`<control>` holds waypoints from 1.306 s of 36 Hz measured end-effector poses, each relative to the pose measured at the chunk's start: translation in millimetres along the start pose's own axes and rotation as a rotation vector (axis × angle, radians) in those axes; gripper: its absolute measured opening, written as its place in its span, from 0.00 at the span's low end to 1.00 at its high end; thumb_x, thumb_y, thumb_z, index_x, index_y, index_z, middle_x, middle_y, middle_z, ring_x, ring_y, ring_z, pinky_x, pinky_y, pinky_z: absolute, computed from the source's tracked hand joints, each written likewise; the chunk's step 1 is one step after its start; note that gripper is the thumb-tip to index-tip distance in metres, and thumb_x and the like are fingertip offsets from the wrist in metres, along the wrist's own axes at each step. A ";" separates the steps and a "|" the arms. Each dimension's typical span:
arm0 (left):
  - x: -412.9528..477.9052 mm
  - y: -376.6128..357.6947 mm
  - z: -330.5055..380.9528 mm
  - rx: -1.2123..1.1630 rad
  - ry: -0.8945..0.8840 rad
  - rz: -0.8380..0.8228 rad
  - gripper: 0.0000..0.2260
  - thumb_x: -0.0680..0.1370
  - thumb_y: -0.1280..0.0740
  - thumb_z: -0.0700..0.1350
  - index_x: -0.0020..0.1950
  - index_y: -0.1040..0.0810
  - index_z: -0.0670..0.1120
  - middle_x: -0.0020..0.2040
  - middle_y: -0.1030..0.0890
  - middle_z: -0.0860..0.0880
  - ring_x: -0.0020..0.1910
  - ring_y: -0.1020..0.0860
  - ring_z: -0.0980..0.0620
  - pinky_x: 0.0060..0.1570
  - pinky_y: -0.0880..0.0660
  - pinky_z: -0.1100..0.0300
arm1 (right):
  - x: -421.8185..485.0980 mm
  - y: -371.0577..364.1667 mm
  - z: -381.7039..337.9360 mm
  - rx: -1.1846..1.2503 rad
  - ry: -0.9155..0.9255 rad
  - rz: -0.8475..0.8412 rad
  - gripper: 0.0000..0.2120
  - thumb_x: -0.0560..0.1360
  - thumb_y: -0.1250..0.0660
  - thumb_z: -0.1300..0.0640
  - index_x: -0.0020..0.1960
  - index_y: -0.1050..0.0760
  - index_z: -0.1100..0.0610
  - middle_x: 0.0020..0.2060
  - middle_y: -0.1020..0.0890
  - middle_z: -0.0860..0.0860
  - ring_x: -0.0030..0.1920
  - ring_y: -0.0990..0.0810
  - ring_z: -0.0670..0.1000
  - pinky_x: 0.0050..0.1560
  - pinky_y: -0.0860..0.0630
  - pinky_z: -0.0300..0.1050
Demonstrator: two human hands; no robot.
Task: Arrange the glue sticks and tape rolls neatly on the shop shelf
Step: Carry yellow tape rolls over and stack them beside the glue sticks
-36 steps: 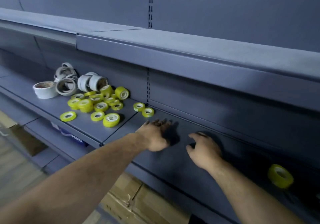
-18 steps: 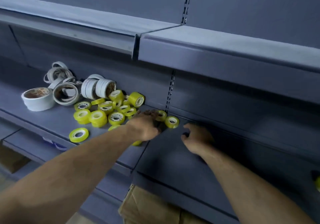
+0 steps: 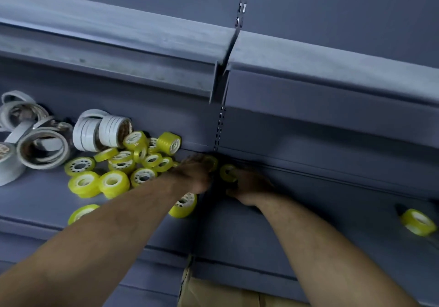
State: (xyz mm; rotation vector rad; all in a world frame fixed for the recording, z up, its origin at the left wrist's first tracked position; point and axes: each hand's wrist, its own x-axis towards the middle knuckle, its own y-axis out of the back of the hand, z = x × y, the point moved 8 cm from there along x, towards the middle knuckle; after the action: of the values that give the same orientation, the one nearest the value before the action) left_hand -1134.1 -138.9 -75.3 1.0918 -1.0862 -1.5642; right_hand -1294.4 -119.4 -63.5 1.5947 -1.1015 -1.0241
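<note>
A heap of small yellow tape rolls (image 3: 111,183) lies on the grey shelf (image 3: 308,211), left of its centre seam. Behind the heap, several white tape rolls (image 3: 102,130) lie and lean against the back panel. My left hand (image 3: 194,173) reaches to the back of the shelf, its fingers curled over one yellow roll (image 3: 212,163). Just to its right, my right hand (image 3: 249,185) pinches a second yellow roll (image 3: 227,172) at its fingertips. Both hands are blurred. No glue sticks are in view.
One yellow roll (image 3: 418,222) lies alone far right on the shelf. Another (image 3: 184,205) sits beside my left forearm. The upper shelf (image 3: 332,69) overhangs the work area. Cardboard boxes (image 3: 213,292) stand below.
Both hands moved left and back to the two yellow rolls by the seam and closed on them. My view shifted right and closer.
</note>
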 end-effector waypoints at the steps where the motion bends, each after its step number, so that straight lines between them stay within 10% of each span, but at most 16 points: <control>1: 1.6 0.7 2.2 0.000 -0.010 0.005 0.22 0.71 0.44 0.56 0.60 0.24 0.50 0.66 0.25 0.44 0.67 0.28 0.43 0.67 0.31 0.48 | 0.8 0.8 -0.7 0.008 0.007 0.006 0.29 0.71 0.29 0.44 0.71 0.28 0.45 0.69 0.25 0.52 0.67 0.26 0.56 0.63 0.27 0.46; 8: -6.7 7.3 19.7 0.007 -0.107 0.039 0.06 0.79 0.36 0.47 0.52 0.23 0.48 0.57 0.20 0.48 0.58 0.21 0.46 0.55 0.23 0.56 | 4.2 0.0 2.4 0.084 0.012 -0.020 0.26 0.71 0.27 0.48 0.69 0.26 0.45 0.61 0.20 0.50 0.55 0.19 0.53 0.47 0.25 0.42; 18: -14.8 10.9 22.2 0.067 -0.034 0.096 0.14 0.78 0.37 0.40 0.62 0.22 0.48 0.60 0.19 0.46 0.61 0.21 0.44 0.51 0.25 0.58 | 4.3 2.5 -6.0 -0.049 0.093 -0.032 0.04 0.73 0.32 0.49 0.45 0.25 0.48 0.48 0.19 0.50 0.50 0.20 0.56 0.47 0.25 0.47; 32: -20.9 30.0 30.2 -0.142 -0.064 0.129 0.06 0.79 0.37 0.44 0.48 0.22 0.44 0.48 0.22 0.49 0.50 0.21 0.48 0.44 0.33 0.62 | -38.9 24.4 26.3 0.231 -0.035 0.038 0.08 0.76 0.35 0.52 0.38 0.25 0.50 0.34 0.22 0.43 0.39 0.22 0.46 0.33 0.33 0.39; 38: -16.1 38.9 47.0 -0.877 0.088 0.047 0.10 0.73 0.27 0.42 0.47 0.21 0.36 0.45 0.20 0.42 0.49 0.18 0.41 0.51 0.20 0.52 | -67.2 43.8 68.6 1.170 -0.320 0.061 0.08 0.81 0.35 0.58 0.53 0.23 0.64 0.39 0.18 0.61 0.34 0.18 0.58 0.38 0.18 0.51; 47: -19.5 17.5 90.2 -1.346 0.142 -0.140 0.11 0.79 0.33 0.38 0.58 0.22 0.33 0.55 0.19 0.32 0.52 0.18 0.37 0.43 0.17 0.47 | -94.1 41.9 94.4 1.298 -0.405 0.107 0.18 0.85 0.43 0.56 0.65 0.29 0.70 0.46 0.18 0.67 0.32 0.17 0.59 0.28 0.21 0.47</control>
State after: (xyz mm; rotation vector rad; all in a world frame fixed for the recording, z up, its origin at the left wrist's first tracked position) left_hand -1213.9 -109.5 -35.5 0.3015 0.2551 -1.7664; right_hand -1416.1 -57.7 -33.3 2.2669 -2.3915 -0.5120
